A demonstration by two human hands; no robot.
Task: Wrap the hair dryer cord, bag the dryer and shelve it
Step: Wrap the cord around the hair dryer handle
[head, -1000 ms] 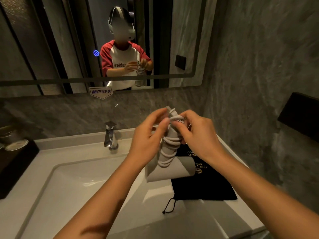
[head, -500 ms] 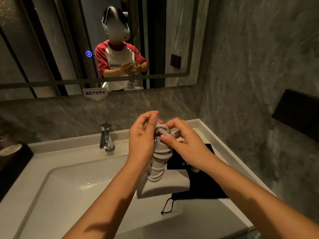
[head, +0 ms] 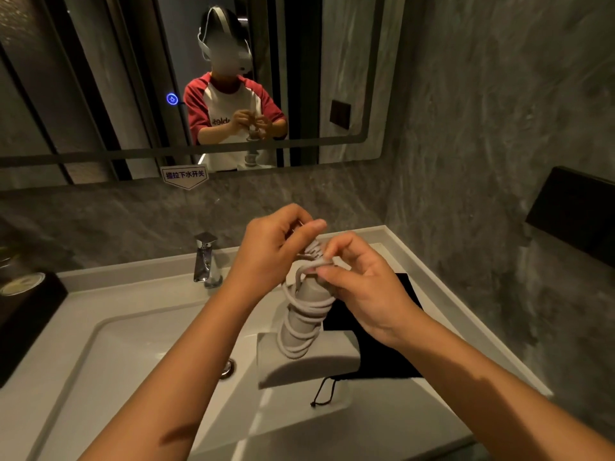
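A pale grey plastic hair dryer [head: 307, 359] wound with a white rubbery cord [head: 306, 307] is seen at the centre of the frame, against a plain black cloth drawstring bag [head: 386, 354]. At lower left, a glossy white ceramic sink [head: 109, 354] is set below a wall of dark grey veined stone [head: 482, 128]. In the mirror at upper centre, a white shirt with red sleeves [head: 229, 108] is reflected beside a small glowing blue round button [head: 172, 99].

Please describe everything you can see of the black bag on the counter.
The black bag looks like soft matte cloth, lying flat and empty-looking on the pale counter right of the sink basin. A thin black drawstring trails from its near left corner, ending in a knot. The hair dryer and the right hand hide much of it; neither hand touches it.
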